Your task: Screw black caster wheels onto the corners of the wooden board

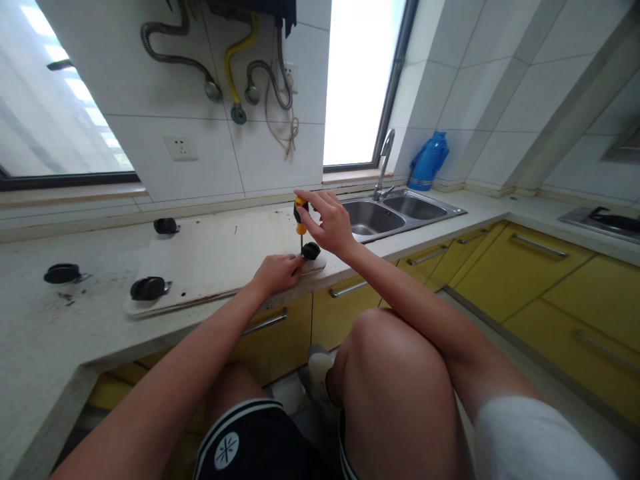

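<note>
My right hand grips a yellow and black screwdriver by its handle. The screwdriver stands upright, its tip down beside a black caster wheel at the right end of a white board. Low on the board, my left hand has its fingers closed at the caster's base, seemingly pinching it; the fingertips are partly hidden. Two more black casters, one at the front left and one at the back left, rest on the board. Another loose caster lies on the counter to the left.
Behind my right hand is a double steel sink with a tall faucet. A blue thermos stands in the corner. Yellow cabinets run below the counter. Hoses hang on the tiled wall. Dark crumbs lie near the loose caster.
</note>
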{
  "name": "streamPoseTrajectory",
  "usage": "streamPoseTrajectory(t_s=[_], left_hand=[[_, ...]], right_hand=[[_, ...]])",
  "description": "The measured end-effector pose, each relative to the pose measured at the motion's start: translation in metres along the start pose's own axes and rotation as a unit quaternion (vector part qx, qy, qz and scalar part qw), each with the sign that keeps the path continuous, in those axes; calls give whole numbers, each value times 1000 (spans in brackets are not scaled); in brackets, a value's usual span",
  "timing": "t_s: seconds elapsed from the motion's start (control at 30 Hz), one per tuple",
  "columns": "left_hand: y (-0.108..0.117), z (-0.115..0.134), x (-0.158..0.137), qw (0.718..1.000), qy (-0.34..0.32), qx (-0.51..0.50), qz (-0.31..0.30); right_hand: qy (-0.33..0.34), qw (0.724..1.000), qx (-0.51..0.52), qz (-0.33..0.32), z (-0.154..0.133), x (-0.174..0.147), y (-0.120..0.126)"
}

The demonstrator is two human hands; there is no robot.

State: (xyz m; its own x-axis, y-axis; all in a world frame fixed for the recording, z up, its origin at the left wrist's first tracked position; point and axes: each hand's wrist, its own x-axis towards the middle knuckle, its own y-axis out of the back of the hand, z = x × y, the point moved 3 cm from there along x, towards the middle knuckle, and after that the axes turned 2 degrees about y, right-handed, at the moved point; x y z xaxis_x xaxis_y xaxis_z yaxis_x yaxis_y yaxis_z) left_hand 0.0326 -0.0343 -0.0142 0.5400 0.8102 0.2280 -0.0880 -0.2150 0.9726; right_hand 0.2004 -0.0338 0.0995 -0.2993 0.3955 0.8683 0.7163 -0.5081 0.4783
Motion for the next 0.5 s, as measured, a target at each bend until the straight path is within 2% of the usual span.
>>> streamPoseTrajectory(t_s=[0.17, 0.3, 0.43, 0.5], left_hand=[[0, 0, -1, 1000, 3, -16, 3], [1, 0, 0, 998, 8, -54, 18], [2, -4, -1, 990, 17, -128, 48], [4, -5, -3, 980, 32, -183, 77]], right_hand=[[0, 999, 48, 13, 3, -3, -3], [-59, 994, 94, 25, 10, 5, -8], [-97, 977, 130, 140, 9, 17, 4], [-84, 968, 137, 193, 3, 18, 14]])
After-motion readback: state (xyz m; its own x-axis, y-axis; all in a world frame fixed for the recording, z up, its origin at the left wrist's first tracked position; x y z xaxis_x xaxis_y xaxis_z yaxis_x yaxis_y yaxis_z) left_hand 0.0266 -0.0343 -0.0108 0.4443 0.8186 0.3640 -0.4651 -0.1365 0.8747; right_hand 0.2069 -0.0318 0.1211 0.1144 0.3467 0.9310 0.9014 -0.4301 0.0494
